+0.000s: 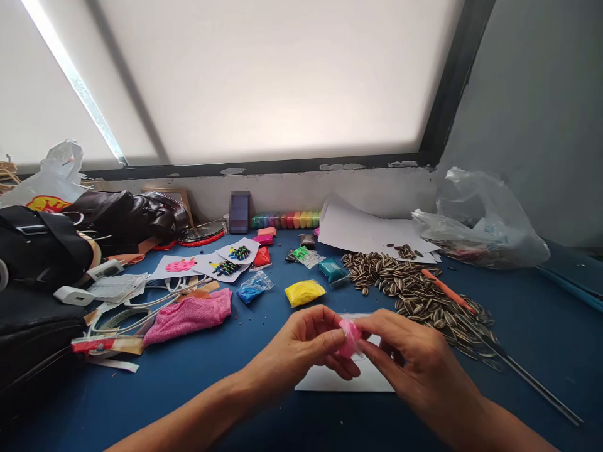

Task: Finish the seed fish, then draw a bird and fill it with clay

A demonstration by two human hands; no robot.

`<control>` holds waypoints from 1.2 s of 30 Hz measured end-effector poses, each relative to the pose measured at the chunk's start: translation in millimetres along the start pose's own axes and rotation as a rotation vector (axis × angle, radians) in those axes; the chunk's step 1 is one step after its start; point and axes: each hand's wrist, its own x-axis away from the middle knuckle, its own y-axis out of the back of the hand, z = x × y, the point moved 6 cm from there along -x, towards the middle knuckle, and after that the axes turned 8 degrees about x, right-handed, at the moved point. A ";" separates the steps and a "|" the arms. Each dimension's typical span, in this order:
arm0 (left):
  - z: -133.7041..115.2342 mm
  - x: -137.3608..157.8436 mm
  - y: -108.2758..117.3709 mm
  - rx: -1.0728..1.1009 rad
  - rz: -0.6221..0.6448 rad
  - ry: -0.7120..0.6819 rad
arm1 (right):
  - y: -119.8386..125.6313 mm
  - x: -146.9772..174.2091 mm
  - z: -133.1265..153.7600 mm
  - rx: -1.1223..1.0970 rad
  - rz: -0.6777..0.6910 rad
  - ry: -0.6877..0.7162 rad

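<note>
Between my two hands is a small clear packet of pink clay (348,339), above a sheet of white paper (346,380). My left hand (315,342) pinches the packet's left side with thumb and forefinger. Thumb and fingers of my right hand (407,351) grip its right side. Beyond them lie a yellow clay packet (305,292), a teal packet (333,271) and a blue packet (254,287). Striped sunflower seeds (400,282) are heaped to the right, with tweezers (532,383) and an orange stick (447,290) on them.
At left are a pink cloth (188,317), white cables (127,314), a charger (74,295) and black bags (38,339). Paper pieces with seed-and-clay figures (225,267) lie farther back. A row of coloured clay (287,220), paper sheets (367,226) and a plastic bag (490,220) line the wall.
</note>
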 end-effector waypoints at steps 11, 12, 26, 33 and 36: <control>-3.5 -2.5 0.2 0.003 -0.056 -0.048 | -1.6 0.9 5.8 0.077 -0.008 0.036; -3.8 -2.8 0.9 0.011 -0.053 -0.048 | -1.2 0.5 5.1 0.070 -0.006 0.037; -2.0 -1.9 -4.1 -0.079 -0.045 0.033 | -12.1 4.2 7.6 0.097 0.085 0.050; -7.4 -3.1 -1.5 -0.066 -0.031 -0.045 | -4.3 1.5 7.3 0.053 0.028 0.019; -7.0 -3.2 -1.4 -0.063 -0.015 -0.018 | -4.1 1.2 3.9 0.037 0.021 -0.011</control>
